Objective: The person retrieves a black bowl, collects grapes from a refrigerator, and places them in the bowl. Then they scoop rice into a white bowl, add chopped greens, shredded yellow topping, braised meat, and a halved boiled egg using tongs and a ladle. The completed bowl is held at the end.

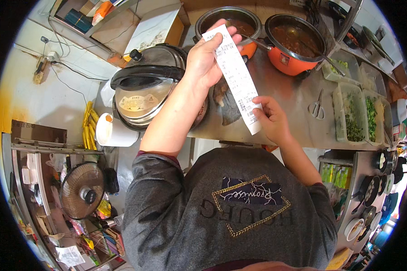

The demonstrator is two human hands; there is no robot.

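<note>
A long white printed paper receipt (236,82) is stretched at a slant between my two hands, above the steel counter. My left hand (208,58) grips its upper end, thumb on the front and fingers behind. Lower down, my right hand (272,118) pinches the right edge near the bottom end. Under the paper, a dark grey cloth (230,108) lies on the counter, partly hidden. Beyond my left hand stands an orange cooker pot (246,49) of brown food, partly covered by the hand and paper.
A second orange pot (294,49) holds brown stew and a ladle. Scissors (318,108) lie near tubs of chopped greens (350,113) at the right. To the left are a big pressure cooker (142,92), a white bucket (117,131) and a fan (82,189). Several black pans (371,189) stand far right.
</note>
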